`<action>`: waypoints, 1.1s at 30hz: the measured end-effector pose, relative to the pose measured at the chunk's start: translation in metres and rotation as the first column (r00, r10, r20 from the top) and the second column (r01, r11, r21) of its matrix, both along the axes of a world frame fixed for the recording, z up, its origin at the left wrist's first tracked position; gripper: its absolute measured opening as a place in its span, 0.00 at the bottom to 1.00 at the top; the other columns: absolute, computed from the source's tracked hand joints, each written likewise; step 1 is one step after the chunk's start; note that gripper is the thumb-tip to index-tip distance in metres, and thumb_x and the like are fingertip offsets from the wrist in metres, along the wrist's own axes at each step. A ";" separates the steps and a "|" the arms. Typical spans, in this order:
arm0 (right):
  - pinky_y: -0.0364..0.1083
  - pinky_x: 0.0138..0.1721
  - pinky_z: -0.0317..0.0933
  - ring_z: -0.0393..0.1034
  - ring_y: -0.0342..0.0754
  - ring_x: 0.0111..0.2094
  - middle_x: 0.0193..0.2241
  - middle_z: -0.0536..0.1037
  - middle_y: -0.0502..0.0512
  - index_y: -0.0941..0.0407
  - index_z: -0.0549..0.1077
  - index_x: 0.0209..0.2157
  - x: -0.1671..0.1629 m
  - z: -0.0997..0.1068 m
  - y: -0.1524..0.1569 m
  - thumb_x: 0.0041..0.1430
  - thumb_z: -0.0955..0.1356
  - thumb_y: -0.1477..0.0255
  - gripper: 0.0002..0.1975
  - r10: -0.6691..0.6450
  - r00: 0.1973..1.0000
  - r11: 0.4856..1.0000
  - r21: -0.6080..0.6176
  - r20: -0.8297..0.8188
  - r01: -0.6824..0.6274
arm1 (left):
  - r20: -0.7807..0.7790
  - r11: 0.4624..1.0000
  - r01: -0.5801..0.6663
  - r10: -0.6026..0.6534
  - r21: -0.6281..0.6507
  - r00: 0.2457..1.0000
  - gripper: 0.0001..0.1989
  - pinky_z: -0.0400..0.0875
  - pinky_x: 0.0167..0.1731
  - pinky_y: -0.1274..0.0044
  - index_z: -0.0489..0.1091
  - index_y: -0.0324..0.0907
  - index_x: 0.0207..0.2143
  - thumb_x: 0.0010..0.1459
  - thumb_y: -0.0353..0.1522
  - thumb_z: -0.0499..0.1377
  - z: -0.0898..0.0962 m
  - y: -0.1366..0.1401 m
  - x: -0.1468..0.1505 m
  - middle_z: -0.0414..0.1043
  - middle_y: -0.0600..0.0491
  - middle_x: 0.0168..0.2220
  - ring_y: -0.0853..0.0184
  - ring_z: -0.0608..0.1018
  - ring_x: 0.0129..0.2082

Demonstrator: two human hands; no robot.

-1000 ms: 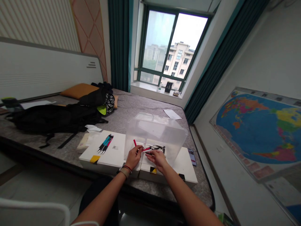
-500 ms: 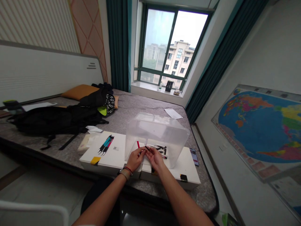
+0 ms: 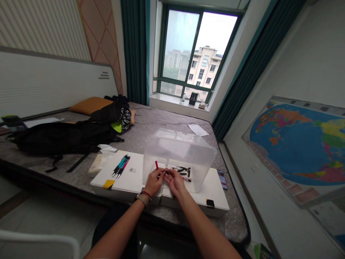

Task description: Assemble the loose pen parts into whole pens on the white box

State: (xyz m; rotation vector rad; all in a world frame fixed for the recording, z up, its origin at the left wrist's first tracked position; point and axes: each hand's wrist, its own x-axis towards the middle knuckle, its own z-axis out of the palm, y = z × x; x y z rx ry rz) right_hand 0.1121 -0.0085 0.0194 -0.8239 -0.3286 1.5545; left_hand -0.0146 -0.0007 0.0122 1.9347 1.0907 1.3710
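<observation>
Pinching a red piece [image 3: 156, 165], left hand [image 3: 153, 182] closed on it | right hand [image 3: 175, 181] close alongside, grip hidden; likely paired for fine control | farther right, loose dark parts [image 3: 189, 170] within clear bin [image 3: 183, 149], perhaps to stop rolling

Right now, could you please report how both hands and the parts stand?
Left hand and right hand pinched together at dark piece. Black parts loose in clear tub. Tub wall just beyond; pens off left.
</observation>
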 end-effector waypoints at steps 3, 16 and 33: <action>0.51 0.41 0.69 0.76 0.51 0.36 0.37 0.79 0.57 0.57 0.69 0.33 0.002 0.003 -0.003 0.46 0.71 0.72 0.10 0.037 0.999 0.999 -0.008 0.018 -0.037 | 0.008 1.000 -0.026 0.026 0.006 1.000 0.12 0.70 0.42 0.73 0.72 0.41 0.40 0.61 0.33 0.50 -0.001 0.001 -0.001 0.74 0.49 0.38 0.65 0.75 0.40; 0.49 0.39 0.70 0.75 0.51 0.37 0.35 0.79 0.58 0.58 0.70 0.30 0.006 -0.001 -0.009 0.42 0.74 0.71 0.13 0.035 0.989 0.999 -0.003 0.143 -0.035 | 0.021 0.998 -0.059 0.059 0.003 0.998 0.13 0.70 0.44 0.72 0.72 0.43 0.42 0.62 0.35 0.51 -0.003 0.002 -0.002 0.73 0.48 0.41 0.64 0.75 0.42; 0.40 0.25 0.65 0.71 0.45 0.28 0.24 0.76 0.52 0.58 0.71 0.27 0.029 0.051 0.032 0.45 0.70 0.68 0.08 -0.023 0.573 0.960 0.178 0.819 -0.217 | -0.300 0.996 0.051 -0.027 0.072 0.953 0.14 0.71 0.41 0.74 0.70 0.49 0.48 0.62 0.34 0.51 -0.006 -0.005 0.001 0.71 0.50 0.44 0.64 0.76 0.40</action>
